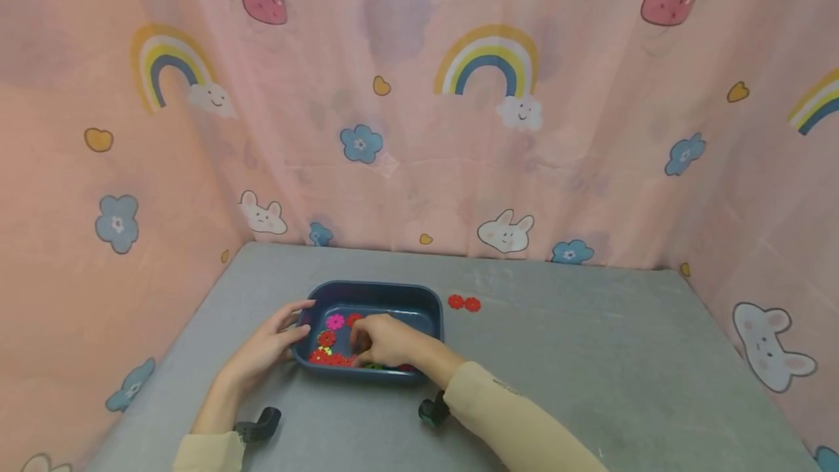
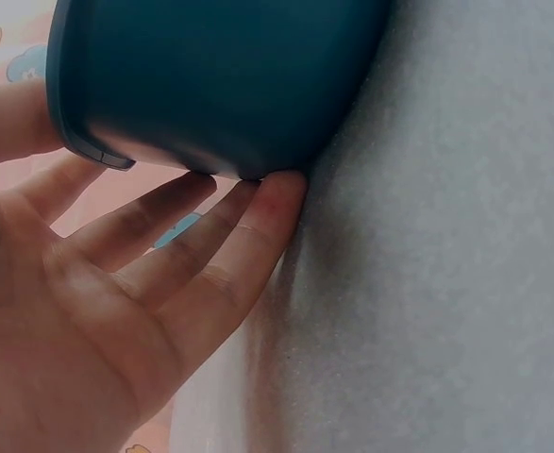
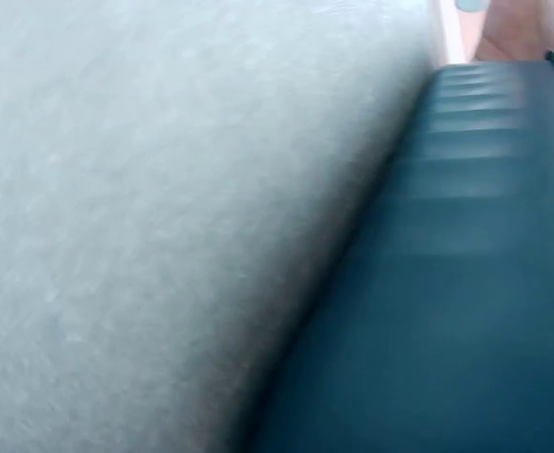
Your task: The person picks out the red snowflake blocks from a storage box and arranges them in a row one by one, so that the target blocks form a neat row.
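Note:
A dark blue rectangular tray with raised walls stands on the table, holding several thin flower-shaped pieces, among them a pink one and red ones. My left hand holds the tray's left end. In the left wrist view, that hand has digits over the rim and other fingertips against the outer wall. My right hand reaches inside over the near wall, fingers bent down among the pieces; whether it pinches one is hidden. The right wrist view has only the tray's outer wall close up.
Two red flower pieces lie on the grey table just right of the tray. A pink printed curtain closes off the back and both sides. Dark wrist-worn devices sit at both wrists.

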Demonstrator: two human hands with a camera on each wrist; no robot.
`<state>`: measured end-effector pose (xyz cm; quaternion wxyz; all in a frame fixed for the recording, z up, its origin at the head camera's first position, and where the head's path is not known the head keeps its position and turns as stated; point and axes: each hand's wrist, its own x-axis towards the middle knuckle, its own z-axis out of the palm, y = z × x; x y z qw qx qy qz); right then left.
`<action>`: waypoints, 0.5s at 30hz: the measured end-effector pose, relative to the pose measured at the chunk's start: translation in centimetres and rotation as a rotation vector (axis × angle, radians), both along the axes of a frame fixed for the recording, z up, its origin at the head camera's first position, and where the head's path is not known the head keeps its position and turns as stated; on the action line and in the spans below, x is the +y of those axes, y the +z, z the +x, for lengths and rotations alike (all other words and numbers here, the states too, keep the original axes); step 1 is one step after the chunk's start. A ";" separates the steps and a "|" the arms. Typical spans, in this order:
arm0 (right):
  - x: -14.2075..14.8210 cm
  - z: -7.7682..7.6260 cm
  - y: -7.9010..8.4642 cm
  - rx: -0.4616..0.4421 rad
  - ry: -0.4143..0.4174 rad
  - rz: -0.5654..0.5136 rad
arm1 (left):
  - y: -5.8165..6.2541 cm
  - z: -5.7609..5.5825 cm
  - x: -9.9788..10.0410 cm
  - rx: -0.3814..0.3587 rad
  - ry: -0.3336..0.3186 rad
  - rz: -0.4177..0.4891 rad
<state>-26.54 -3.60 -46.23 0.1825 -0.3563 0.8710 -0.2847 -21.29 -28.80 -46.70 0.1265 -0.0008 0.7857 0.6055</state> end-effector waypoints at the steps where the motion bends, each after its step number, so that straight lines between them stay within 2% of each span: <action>1: -0.1 0.0 -0.1 0.016 0.006 0.009 | 0.0 0.0 0.0 0.001 -0.002 0.006; 8: -0.4 -0.1 -0.6 0.091 0.039 0.056 | 0.0 -0.1 0.1 0.001 0.002 -0.010; 15: -0.2 -0.3 -0.8 0.056 0.008 0.023 | 0.0 -0.1 0.1 -0.009 0.012 -0.001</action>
